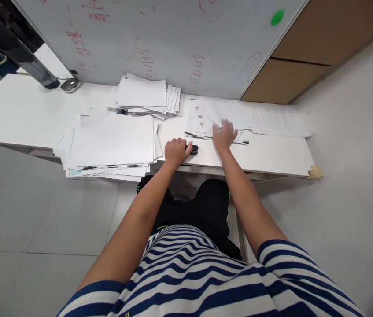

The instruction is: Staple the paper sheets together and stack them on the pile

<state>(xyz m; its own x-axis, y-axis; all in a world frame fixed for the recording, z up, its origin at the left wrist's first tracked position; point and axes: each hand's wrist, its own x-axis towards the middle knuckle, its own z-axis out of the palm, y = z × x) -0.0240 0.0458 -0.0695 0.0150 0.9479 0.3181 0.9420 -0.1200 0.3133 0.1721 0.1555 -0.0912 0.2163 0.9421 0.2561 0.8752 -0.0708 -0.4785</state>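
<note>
My left hand [175, 152] is closed round a small black stapler [193, 150] near the table's front edge. Only the stapler's right end shows; the palm and fingers hide the rest. To its right, my right hand [225, 135] reaches onto a spread of printed papers [202, 121]. Its thumb and fingers are at the front edge of a white sheet of paper [213, 112], which curls up slightly and looks blurred. The exact grip on that sheet is partly hidden by the fingers.
A large paper stack [113, 141] overhangs the front edge of the white table [17, 114] on the left, with another paper pile [143, 94] behind it. A computer mouse [70, 85] and a bottle [24, 53] stand farther left. The whiteboard [173, 39] rises behind.
</note>
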